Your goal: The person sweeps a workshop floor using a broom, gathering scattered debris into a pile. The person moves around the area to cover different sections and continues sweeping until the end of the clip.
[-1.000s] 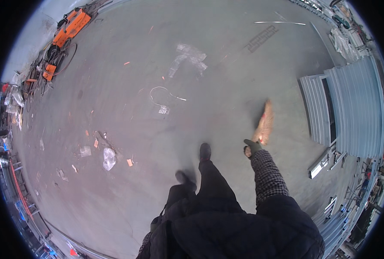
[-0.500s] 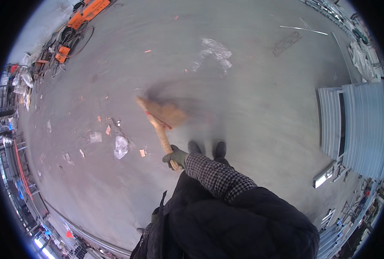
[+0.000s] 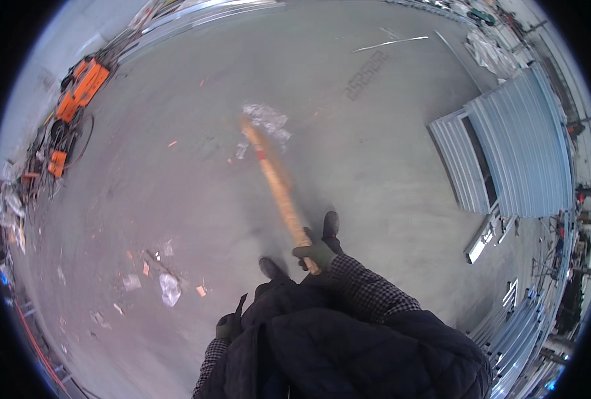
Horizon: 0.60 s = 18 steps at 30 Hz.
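Note:
In a dark green glove, my right hand (image 3: 315, 255) is closed round the handle of a straw broom (image 3: 279, 189). The broom slants away from me to the far left, blurred by motion, a red band showing near its far end. That end is over or against a crumpled sheet of clear plastic (image 3: 269, 120) on the floor; whether they touch I cannot tell. My left hand (image 3: 227, 326), gloved too, hangs low beside my dark vest, its fingers mostly hidden.
Plastic scraps (image 3: 170, 290) and bits of orange paper (image 3: 201, 290) lie at left. Orange machines (image 3: 83, 86) with hoses stand along the far left wall. Stacked metal panels (image 3: 518, 149) rise at right, with metal profiles (image 3: 518, 346) nearer me. A thin strip (image 3: 390, 44) lies far off.
The broom has swung right and away from me, from bare floor to the plastic sheet. My feet have stepped apart, the view has turned, and my left hand has come into sight.

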Motion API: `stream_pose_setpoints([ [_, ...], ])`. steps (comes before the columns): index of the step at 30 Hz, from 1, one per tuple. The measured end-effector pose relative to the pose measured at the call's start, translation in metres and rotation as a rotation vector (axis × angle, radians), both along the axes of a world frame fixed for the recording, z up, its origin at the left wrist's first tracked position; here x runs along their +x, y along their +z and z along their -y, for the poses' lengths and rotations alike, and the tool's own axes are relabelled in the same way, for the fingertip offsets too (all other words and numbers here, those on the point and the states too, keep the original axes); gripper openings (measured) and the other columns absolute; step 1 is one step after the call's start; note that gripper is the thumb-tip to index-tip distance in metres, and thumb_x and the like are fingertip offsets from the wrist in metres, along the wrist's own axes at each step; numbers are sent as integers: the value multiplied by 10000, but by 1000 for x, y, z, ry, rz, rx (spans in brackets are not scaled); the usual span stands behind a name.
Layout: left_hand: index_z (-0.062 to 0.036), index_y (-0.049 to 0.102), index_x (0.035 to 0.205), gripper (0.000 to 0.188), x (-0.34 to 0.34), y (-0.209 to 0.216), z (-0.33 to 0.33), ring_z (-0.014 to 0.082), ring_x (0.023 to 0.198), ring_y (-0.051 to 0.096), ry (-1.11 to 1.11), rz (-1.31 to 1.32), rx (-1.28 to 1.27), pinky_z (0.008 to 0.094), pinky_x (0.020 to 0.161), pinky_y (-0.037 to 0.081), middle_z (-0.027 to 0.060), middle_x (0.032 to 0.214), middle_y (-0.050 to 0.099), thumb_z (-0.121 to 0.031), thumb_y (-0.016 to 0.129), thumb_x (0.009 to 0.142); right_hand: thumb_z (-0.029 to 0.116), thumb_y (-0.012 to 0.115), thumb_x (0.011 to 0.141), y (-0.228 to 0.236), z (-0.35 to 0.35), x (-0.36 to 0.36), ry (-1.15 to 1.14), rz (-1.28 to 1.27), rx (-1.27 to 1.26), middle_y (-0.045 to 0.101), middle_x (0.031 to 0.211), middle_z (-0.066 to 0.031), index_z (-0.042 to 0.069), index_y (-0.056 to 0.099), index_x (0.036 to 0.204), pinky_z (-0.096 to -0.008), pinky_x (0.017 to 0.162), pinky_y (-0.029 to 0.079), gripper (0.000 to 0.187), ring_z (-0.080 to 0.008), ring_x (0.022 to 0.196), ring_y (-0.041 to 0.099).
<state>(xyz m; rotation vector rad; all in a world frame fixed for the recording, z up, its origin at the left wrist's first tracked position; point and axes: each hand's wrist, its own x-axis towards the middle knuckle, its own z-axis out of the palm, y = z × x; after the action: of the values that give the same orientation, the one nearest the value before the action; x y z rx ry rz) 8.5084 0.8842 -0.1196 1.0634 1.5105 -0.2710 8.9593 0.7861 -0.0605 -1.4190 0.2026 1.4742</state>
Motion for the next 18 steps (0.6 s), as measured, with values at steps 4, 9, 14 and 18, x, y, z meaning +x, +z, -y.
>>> stream_pose_setpoints([
  [4,10,665,1055,355,50,-37,-19,193,828,658,-63,75,69,336,723,524,120,904,707,-303,641,889,55,746,761,-39,68,101,-306,273,-117,602,870,-139,91,250,1464,-368,502,515,861,-240,622,631],
  [9,-20,664,978,297,135,-50,7,219,801,658,-721,-68,271,366,731,521,125,832,687,-299,607,896,41,725,791,-93,157,270,-655,210,-217,522,637,-88,137,433,1016,-395,385,434,381,-251,478,550],
  [14,-32,673,924,286,219,7,44,211,774,652,-508,26,329,377,695,505,95,784,683,-308,603,915,153,696,828,-140,220,437,-687,175,-339,449,497,-83,102,469,918,-354,320,350,249,-245,367,487],
  [18,-38,681,965,319,253,53,63,177,750,629,-64,-216,7,350,686,497,65,795,680,-345,598,940,226,692,829,-217,231,493,-645,-183,-265,418,469,-60,143,449,667,-340,320,284,304,-212,340,405],
])
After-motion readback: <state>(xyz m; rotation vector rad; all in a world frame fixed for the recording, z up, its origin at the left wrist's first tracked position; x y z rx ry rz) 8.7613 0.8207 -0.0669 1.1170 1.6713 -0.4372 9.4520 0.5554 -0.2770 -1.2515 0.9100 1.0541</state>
